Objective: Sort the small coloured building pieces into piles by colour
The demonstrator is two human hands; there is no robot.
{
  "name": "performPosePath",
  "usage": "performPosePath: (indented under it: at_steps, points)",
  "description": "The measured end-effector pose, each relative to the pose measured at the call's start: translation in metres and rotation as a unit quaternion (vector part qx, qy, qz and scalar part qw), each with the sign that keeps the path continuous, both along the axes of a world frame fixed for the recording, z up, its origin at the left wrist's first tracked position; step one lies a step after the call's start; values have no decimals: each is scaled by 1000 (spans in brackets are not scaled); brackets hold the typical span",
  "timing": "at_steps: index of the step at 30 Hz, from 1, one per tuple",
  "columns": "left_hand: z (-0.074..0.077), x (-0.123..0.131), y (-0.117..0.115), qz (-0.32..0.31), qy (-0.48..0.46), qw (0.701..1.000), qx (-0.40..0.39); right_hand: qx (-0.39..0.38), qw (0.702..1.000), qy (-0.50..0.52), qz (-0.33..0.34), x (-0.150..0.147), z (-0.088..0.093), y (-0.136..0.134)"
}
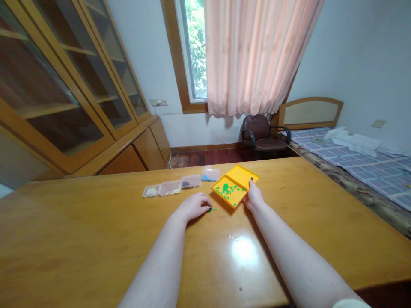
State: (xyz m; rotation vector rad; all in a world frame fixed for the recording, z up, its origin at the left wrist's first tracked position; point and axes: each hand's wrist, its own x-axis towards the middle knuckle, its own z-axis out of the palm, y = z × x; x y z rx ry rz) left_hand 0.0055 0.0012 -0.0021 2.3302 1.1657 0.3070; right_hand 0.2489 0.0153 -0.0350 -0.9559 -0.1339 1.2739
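Observation:
My right hand grips an open yellow plastic box by its right side, thumb on top near the hinge. The box is tilted and raised a little off the table, its lid folded back away from me. Many small green pieces lie scattered inside. To the left of the box, my left hand rests on the table with its fingers bent together at some small green pieces. One piece shows at the fingertips, and a few loose green pieces lie just beside them.
Beyond my left hand stand several clear plastic boxes on the wooden table: one with blue pieces, one with dark pieces, others with pale pieces. Small clear bits lie nearer me. Behind are a chair and a bed.

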Motion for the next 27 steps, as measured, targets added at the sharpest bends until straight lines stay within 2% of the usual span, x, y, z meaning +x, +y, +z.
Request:
performPosePath:
  at_steps: [4, 9, 14, 17, 22, 27]
  points:
    - [-2, 3, 1, -4, 8, 1000, 10, 1, 1000, 3, 0, 0, 0, 0]
    - [-3, 4, 3, 25, 1, 1000, 14, -2, 1000, 4, 1, 1, 1, -1]
    - [8, 8, 1, 79, -109, 987, 88, 0, 1000, -2, 16, -5, 3, -5]
    - [9, 12, 0, 116, -150, 975, 117, -1, 999, 6, 42, -12, 7, -9]
    - [0, 11, 3, 87, -134, 981, 107, 3, 999, 8, 50, -14, 8, -10]
    - [10, -3, 4, 103, -133, 976, 138, 4, 1000, 8, 21, -7, 5, -6]
